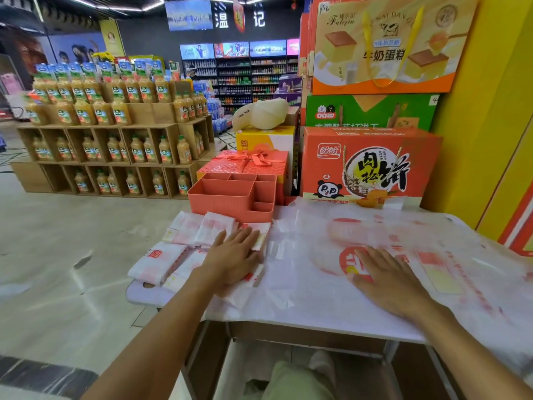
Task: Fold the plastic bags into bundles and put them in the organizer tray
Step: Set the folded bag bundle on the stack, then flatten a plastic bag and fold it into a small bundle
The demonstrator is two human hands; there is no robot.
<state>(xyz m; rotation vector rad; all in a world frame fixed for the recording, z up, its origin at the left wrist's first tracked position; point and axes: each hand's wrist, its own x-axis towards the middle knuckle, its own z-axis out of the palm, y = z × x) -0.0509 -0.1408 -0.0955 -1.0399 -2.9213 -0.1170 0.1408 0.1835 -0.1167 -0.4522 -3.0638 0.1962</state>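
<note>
A large white plastic bag (pixel 383 243) with red print lies spread flat over the white table (pixel 311 319). My right hand (pixel 389 281) presses flat on it, fingers apart, over a round red logo. My left hand (pixel 233 255) rests flat, fingers spread, on the bag's left edge beside several folded bag bundles (pixel 161 262) piled at the table's left end. A coral organizer tray (pixel 230 197) with several compartments stands behind the bundles at the table's back left; nothing shows inside it.
Orange and green gift cartons (pixel 369 163) are stacked behind the table against a yellow wall (pixel 484 125). A red ribboned box (pixel 248 163) sits behind the tray. Juice bottle shelves (pixel 109 134) stand across the tiled floor at left. My knee shows under the table.
</note>
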